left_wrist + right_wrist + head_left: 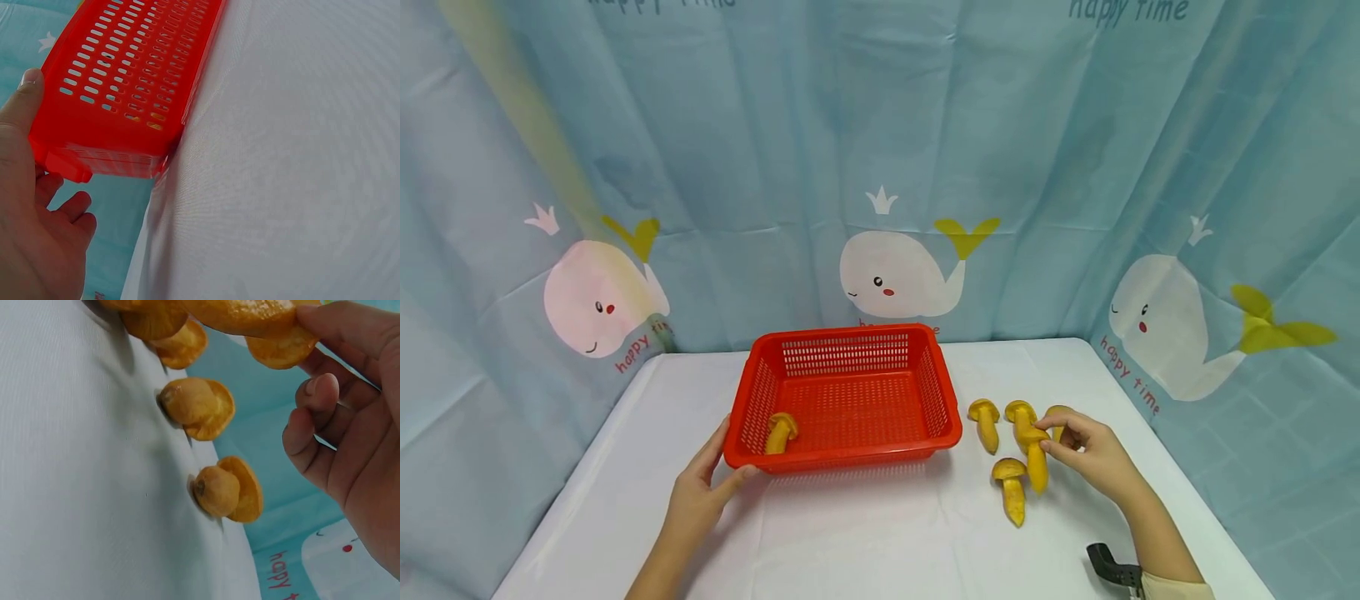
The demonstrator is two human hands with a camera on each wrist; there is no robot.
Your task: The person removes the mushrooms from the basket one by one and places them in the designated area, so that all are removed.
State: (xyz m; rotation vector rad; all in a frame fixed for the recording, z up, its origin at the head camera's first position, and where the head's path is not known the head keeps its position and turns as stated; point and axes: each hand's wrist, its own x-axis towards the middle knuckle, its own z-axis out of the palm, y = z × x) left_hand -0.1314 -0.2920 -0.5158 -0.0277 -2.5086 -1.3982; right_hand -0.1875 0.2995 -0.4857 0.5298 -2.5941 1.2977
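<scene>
A red plastic basket [857, 408] with slotted walls stands on the table, one yellow mushroom [780, 432] in its near left corner. My left hand [696, 496] grips that corner, thumb on the rim and fingers curled below it in the left wrist view. To the basket's right, my right hand [1093, 458] pinches another yellow mushroom [1037, 467] by its cap between thumb and fingers. Around it lie several more: a left mushroom [985, 423], a middle mushroom [1019, 413], a near mushroom [1011, 492] and a right mushroom [1060, 412] partly behind the hand.
A white cloth [850, 542] covers the table. Blue curtains [760, 275] printed with whales hang at the back and both sides, close to the table's edges. A black curved piece [1112, 568] sits at my right wrist.
</scene>
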